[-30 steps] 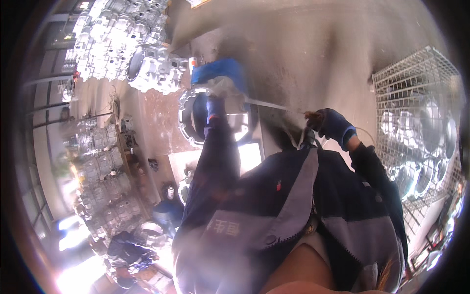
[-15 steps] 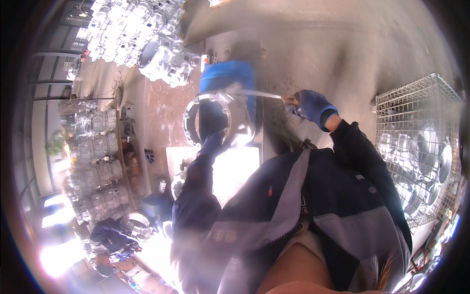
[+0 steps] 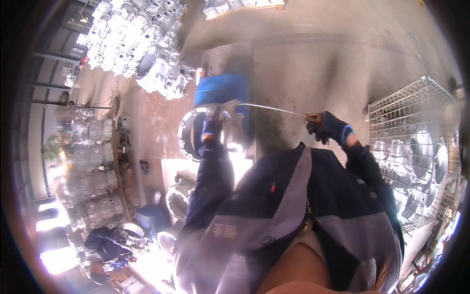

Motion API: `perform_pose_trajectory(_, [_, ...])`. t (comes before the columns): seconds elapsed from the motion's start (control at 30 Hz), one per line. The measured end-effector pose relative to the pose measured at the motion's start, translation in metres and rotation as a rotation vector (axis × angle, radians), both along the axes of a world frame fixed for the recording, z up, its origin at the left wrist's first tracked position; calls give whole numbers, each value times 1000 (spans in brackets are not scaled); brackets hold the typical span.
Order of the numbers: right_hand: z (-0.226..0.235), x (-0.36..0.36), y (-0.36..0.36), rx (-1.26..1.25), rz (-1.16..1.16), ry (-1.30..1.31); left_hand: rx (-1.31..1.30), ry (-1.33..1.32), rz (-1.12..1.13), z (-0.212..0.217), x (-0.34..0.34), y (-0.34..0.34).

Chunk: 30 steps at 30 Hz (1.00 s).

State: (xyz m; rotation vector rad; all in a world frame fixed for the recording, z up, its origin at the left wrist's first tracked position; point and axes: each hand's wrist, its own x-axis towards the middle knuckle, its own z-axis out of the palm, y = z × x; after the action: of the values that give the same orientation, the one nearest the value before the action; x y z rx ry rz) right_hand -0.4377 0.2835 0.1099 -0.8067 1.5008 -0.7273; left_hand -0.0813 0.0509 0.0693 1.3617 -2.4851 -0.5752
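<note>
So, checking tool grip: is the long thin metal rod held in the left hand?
No, the gloved right hand grips the long thin metal rod.

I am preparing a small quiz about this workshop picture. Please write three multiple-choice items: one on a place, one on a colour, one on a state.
1. Where is the wire mesh cage?
A. at the person's right
B. at the person's left
C. behind the stacked castings

2. What colour is the glove on the right hand?
A. red
B. dark blue
C. white

3. How is the thin metal rod held?
A. lying loose on the floor
B. gripped in the right hand, reaching to the round metal casting
C. hanging from the cage

Answers: 1 A, the cage fills the right edge. 2 B, the glove is dark blue. 3 B, the rod runs from the fist to the casting, which the left hand touches.
</note>
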Motion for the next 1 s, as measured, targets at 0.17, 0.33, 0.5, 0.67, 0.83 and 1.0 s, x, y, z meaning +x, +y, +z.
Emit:
perform_pose_trajectory(0.17, [-19, -29, 29, 146, -94, -76, 17, 129, 91, 66, 39, 2])
perform_pose_trajectory(0.33, [-11, 4, -22, 40, 222, 8, 382, 675, 301, 122, 90, 13])
perform_pose_trajectory(0.5, [18, 84, -119, -428, 554, 180, -8, 415, 146, 103, 106, 19])
perform_pose_trajectory(0.67, [39, 109, -150, -122, 424, 311, 205, 632, 249, 69, 114, 5])
perform_pose_trajectory(0.83, [25, 93, -126, 157, 735, 247, 569, 980, 221, 68, 141, -13])
perform_pose_trajectory(1.0, [13, 89, -152, -579, 617, -56, 900, 1336, 757, 49, 167, -38])
